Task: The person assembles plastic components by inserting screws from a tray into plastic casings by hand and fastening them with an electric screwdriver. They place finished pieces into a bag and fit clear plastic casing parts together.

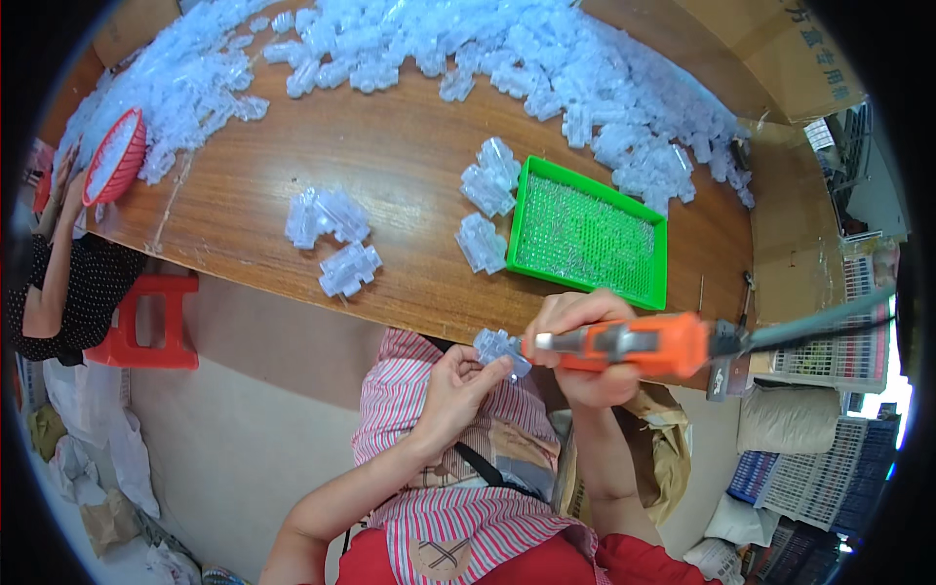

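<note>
My left hand (456,395) pinches a clear plastic part (500,351) just off the table's front edge. Wrapped round an orange electric screwdriver (624,345), my right hand (588,336) holds the tool level, its tip pointing left at the clear part. Whether the tip touches the part I cannot tell. A green tray (589,285) of small metal pieces, likely screws, lies just beyond my right hand. Left of the tray sit several loose clear parts (482,243), and more clear parts (349,268) lie farther left.
Large heaps of clear parts (409,34) line the table's (409,146) far side. At far left a co-worker's arm (60,234) is beside a red basket (117,161) and red stool (161,322). A cable (829,317) trails right from the screwdriver. Cardboard (795,224) borders the right side.
</note>
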A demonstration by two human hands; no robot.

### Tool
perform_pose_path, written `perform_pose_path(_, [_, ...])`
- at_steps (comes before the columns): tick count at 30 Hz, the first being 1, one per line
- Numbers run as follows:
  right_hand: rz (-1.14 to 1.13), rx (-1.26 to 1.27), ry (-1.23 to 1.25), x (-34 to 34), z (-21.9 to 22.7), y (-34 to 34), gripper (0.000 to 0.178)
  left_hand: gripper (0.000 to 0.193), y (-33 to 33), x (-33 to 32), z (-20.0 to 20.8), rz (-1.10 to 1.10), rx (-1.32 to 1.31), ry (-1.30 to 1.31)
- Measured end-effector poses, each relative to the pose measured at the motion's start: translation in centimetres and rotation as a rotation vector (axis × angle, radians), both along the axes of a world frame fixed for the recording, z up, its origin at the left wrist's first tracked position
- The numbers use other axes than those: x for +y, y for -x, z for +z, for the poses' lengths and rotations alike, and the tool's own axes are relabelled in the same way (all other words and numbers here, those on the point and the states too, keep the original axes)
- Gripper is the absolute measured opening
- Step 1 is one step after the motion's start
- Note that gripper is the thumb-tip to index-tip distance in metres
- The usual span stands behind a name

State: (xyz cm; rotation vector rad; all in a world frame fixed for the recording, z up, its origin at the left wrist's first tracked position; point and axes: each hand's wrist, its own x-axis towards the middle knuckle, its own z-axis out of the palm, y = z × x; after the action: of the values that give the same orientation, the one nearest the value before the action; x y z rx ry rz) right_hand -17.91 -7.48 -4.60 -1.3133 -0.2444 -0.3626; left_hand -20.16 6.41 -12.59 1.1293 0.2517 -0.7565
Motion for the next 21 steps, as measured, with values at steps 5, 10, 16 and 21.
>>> perform_pose_path(5, [0.014, -0.119, -0.130, -1.5, 2.9, 0.0, 0.072, 0.026, 0.1, 0.1, 0.3, 0.085, 0.139, 0.155])
perform_pose_path(10, [-0.036, -0.090, -0.114, -1.4, 1.3, 0.9, 0.073, 0.028, -0.1, 0.1, 0.3, 0.051, 0.181, 0.153])
perform_pose_path(16, [-0.026, 0.002, -0.070, -1.5, -0.1, 1.2, 0.073, 0.027, 0.0, -0.1, 0.1, 0.073, 0.158, 0.140])
perform_pose_path(21, [0.061, 0.034, -0.028, -1.9, -0.2, 1.4, 0.072, 0.028, -0.1, -0.6, 0.8, 0.139, 0.157, 0.184])
